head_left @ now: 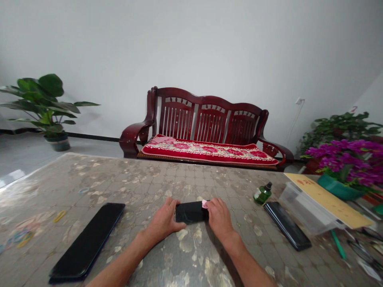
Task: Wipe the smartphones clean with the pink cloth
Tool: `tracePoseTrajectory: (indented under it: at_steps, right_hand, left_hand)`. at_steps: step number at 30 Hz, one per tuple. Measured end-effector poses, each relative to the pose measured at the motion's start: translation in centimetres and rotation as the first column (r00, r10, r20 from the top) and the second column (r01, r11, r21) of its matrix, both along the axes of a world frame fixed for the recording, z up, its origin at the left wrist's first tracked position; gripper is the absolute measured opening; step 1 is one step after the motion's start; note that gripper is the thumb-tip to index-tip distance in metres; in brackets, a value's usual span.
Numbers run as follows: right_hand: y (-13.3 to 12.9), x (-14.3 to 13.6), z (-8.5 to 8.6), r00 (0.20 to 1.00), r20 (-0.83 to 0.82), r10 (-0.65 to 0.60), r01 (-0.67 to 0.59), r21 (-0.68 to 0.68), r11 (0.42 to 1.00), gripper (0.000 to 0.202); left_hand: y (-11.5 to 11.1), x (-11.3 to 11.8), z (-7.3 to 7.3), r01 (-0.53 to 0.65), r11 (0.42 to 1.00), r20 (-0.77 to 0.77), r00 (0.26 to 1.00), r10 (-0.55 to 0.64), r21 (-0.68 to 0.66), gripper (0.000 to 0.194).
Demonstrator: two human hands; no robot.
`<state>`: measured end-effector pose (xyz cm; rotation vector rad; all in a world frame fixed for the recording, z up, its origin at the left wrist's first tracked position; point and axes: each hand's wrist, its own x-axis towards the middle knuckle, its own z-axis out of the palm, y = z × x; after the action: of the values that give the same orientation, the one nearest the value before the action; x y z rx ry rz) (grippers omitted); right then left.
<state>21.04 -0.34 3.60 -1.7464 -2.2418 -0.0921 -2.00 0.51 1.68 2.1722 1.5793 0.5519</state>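
Observation:
A black phone [190, 212] lies sideways between my two hands, low above or on the patterned tablecloth; which of the two I cannot tell. My left hand [167, 217] grips its left end, thumb at the near edge and fingers at the far edge. At the right end, my right hand [219, 217] has its fingers closed on a small pink cloth [205, 204] pressed to the screen. To the left rests a large black tablet-like slab [88, 241]. A dark glossy case [287, 225] and a green bottle [263, 193] stand or lie to the right.
A clear plastic box [308, 207] with a yellow board [327, 199] on top is at the right, beside purple flowers in a teal pot [341, 187]. A green-handled tool [338, 244] and cables lie nearby. Rubber bands [25, 238] are at left. A wooden bench [206, 119] stands beyond.

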Motion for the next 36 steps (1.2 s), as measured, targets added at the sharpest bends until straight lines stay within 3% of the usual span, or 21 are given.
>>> tracePoseTrajectory:
  at_steps: [5,12,18,26,33,36]
  right_hand:
    - [-1.9,-1.4,-0.5,0.988,-0.022,0.155,-0.155,0.033,0.987,0.021]
    - [-1.7,-0.6,-0.1,0.994,-0.078,0.072,-0.07,0.029,0.997,0.024]
    - [-3.3,-3.0,-0.6,0.966,-0.045,0.254,-0.252,0.045,0.967,0.017]
    - [-1.4,-0.8,-0.4,0.993,-0.101,0.059,-0.054,0.053,0.997,0.021]
    - [-2.6,-3.2,-0.6,0.982,-0.015,0.191,-0.19,0.055,0.98,0.019]
    - [-2.2,-2.4,-0.4,0.986,-0.02,0.165,-0.164,0.055,0.985,0.019]
  left_hand:
    - [0.0,0.0,-0.2,0.0,1.0,0.006,1.0,0.0,0.01,0.048]
    - [0.1,-0.1,-0.3,0.0,1.0,0.008,1.0,-0.001,0.008,0.052]
    - [0.0,0.0,-0.3,0.007,1.0,0.014,1.0,-0.007,0.03,0.052]
    - [0.0,-0.1,-0.3,-0.002,1.0,0.006,1.0,0.002,-0.01,0.052]
    - [0.0,-0.1,-0.2,-0.002,1.0,0.006,1.0,0.002,-0.008,0.052]
    - [0.1,-0.1,-0.3,-0.001,1.0,0.017,1.0,0.001,-0.01,0.052]
